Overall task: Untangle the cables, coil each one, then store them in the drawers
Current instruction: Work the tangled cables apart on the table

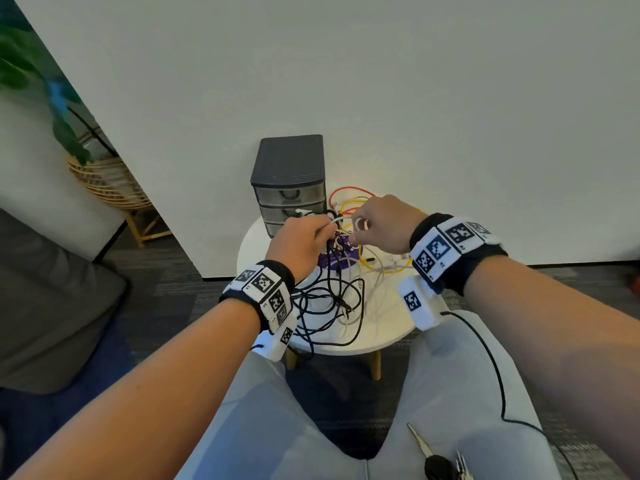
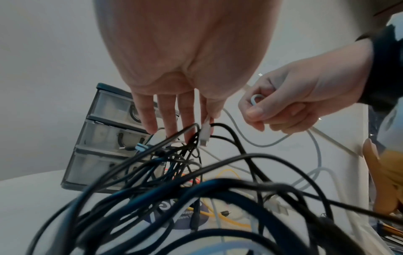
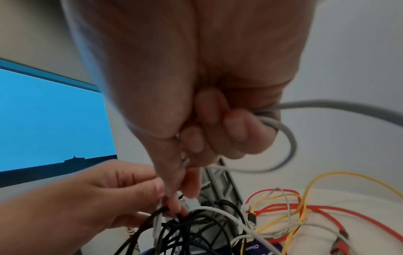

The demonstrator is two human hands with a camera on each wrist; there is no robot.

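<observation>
A tangle of black cables point(image 1: 329, 306) point(image 2: 240, 186), white, yellow point(image 3: 305, 198) and red cables point(image 1: 346, 190) point(image 3: 327, 210) lies on a small round white table point(image 1: 346, 344). My left hand point(image 1: 304, 237) point(image 2: 185, 127) pinches a white cable's plug point(image 2: 205, 132) between thumb and forefinger, with black cables draped over its fingers. My right hand point(image 1: 374, 223) point(image 3: 207, 129) grips a small loop of the white cable point(image 2: 261, 145) point(image 3: 290, 138) in its fist, just right of the left hand. A dark grey three-drawer unit point(image 1: 289, 168) point(image 2: 100, 138) stands behind, its drawers pushed in.
A purple packet point(image 1: 341, 258) lies under the cables. The wall rises right behind the table. A plant in a wicker stand point(image 1: 107, 181) is at the left, a grey cushion point(image 1: 52, 306) nearer. Keys point(image 1: 440, 462) rest on my lap.
</observation>
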